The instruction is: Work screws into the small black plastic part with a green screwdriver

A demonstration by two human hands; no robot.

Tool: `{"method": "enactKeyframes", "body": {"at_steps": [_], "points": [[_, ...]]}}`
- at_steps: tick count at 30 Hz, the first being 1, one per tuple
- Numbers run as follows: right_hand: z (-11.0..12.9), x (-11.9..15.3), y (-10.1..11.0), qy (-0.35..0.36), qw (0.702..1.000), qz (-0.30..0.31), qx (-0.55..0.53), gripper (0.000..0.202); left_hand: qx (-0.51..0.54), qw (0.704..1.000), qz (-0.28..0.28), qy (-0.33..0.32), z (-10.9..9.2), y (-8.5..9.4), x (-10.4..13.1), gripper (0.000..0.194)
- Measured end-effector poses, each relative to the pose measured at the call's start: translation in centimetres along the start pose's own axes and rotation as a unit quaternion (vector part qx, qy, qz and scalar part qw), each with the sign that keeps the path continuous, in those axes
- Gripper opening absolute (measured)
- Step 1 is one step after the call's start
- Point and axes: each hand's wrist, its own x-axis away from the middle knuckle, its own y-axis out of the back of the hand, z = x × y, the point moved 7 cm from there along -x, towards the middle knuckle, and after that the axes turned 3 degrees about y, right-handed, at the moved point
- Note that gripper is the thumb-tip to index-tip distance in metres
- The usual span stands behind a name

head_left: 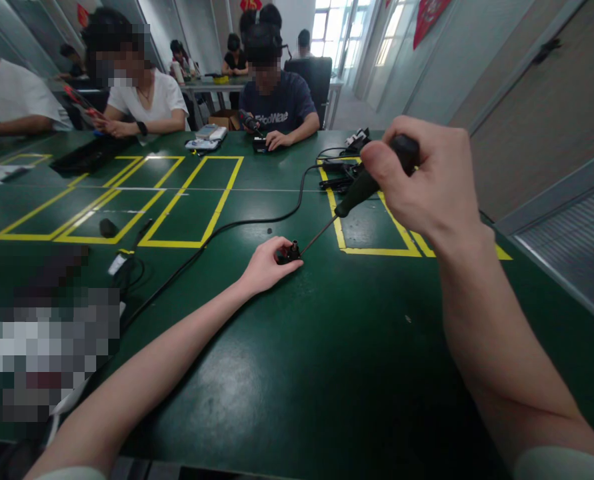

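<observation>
My right hand (427, 173) is wrapped round the dark handle of a screwdriver (359, 190). Its thin metal shaft slants down to the left, and the tip meets or nearly meets a small black part (291, 252). That part sits on the green table between the thumb and fingers of my left hand (271, 263), which is closed on it. A short metal post sticks up from the part. My fingers cover some of it, so its kind cannot be made out.
A black cable (257, 221) runs across the green table (337, 373) beyond my left hand. Yellow tape (381, 252) marks out rectangles. Black devices (339, 175) lie behind the screwdriver. A co-worker (281, 100) sits opposite, another person (147, 100) to the left.
</observation>
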Motion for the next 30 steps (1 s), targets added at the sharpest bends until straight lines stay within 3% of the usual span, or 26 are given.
{"method": "enactKeyframes", "body": {"at_steps": [2,6,9,14,18,25,30], "points": [[0.14,-0.10,0.04,0.000,1.000,0.000,-0.013,0.041,-0.004,1.000,-0.001,0.000,0.01,0.03,0.00,0.025],[0.22,-0.22,0.11,0.007,0.999,0.013,-0.044,0.003,-0.012,1.000,0.007,0.010,-0.16,0.14,0.21,0.025],[-0.23,-0.23,-0.16,0.004,0.999,0.032,-0.037,0.003,-0.010,1.000,0.019,0.017,-0.29,0.08,0.40,0.024],[-0.58,-0.30,-0.03,-0.014,0.999,0.014,0.027,0.030,-0.012,1.000,0.016,0.021,-0.23,0.02,0.40,0.023],[-0.09,-0.25,-0.41,0.001,0.999,0.039,-0.035,0.009,-0.016,0.999,0.010,0.028,-0.29,0.04,0.38,0.026],[-0.59,-0.07,-0.36,-0.024,0.999,0.023,0.001,0.027,-0.015,1.000,0.009,0.022,-0.59,0.06,0.42,0.021],[-0.39,-0.07,-0.54,-0.001,0.999,0.039,-0.037,0.015,-0.017,1.000,0.009,0.021,-0.42,-0.04,0.40,0.022]]}}
